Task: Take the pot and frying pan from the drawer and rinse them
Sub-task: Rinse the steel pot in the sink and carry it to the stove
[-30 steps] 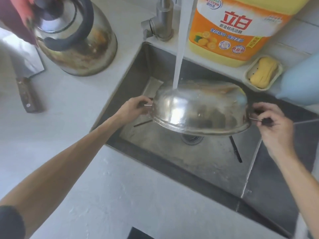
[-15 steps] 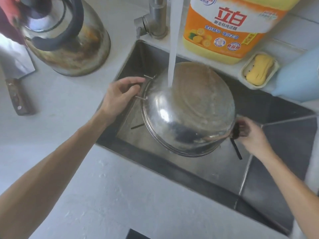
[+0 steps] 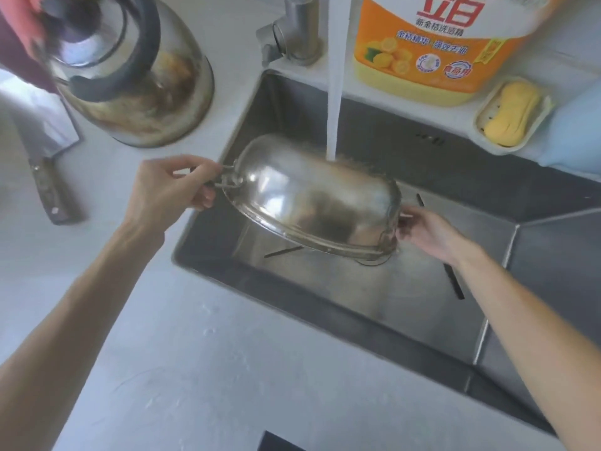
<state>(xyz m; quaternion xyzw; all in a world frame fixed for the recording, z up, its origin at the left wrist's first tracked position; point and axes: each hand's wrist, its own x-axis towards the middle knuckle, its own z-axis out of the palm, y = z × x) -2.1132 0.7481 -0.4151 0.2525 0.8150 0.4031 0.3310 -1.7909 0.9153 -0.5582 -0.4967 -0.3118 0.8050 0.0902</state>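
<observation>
One pot [image 3: 312,196], rounded polished steel, is being held upside down and tilted over the sink [image 3: 374,307], its domed base being struck by one stream of water [image 3: 334,92]. Its wire handle near the sink's left edge is being pinched by the left hand [image 3: 169,193]; the opposite handle is being gripped by the right hand [image 3: 429,232], fingers partly hidden by the rim. One stained steel kettle [image 3: 136,76], one cleaver [image 3: 48,164], one orange detergent jug [image 3: 439,43] and one yellow soap [image 3: 510,115] in its dish are being kept on the counter.
</observation>
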